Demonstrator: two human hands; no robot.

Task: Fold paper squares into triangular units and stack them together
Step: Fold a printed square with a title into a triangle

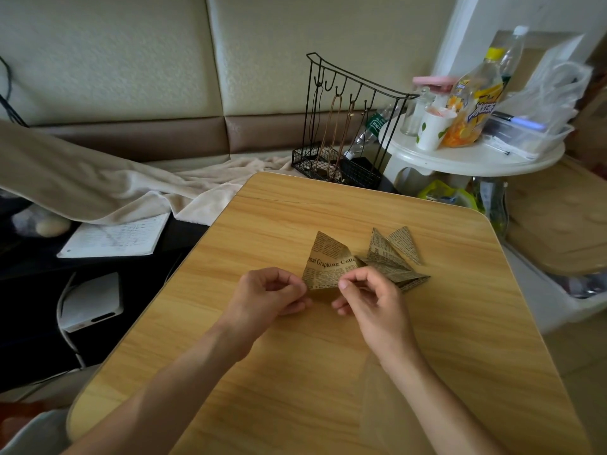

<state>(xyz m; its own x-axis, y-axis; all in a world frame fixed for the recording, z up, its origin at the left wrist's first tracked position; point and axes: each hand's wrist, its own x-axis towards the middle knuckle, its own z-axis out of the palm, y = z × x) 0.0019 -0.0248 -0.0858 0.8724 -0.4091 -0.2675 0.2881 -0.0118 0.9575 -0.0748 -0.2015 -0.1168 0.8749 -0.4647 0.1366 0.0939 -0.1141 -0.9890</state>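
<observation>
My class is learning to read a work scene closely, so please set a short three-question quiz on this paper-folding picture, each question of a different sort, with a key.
1. True or false: both hands pinch the same newsprint paper.
2. Multiple choice: where do the finished folded units lie? A) on the white round table B) on the wooden table, just right of the held paper C) on the notebook
3. Fill in: the black wire rack stands beyond the table's ____ edge.

Key
1. True: the left hand and right hand each pinch a lower edge of the newsprint paper.
2. B: the folded units lie on the wooden table.
3. Far: see the wire rack.
</observation>
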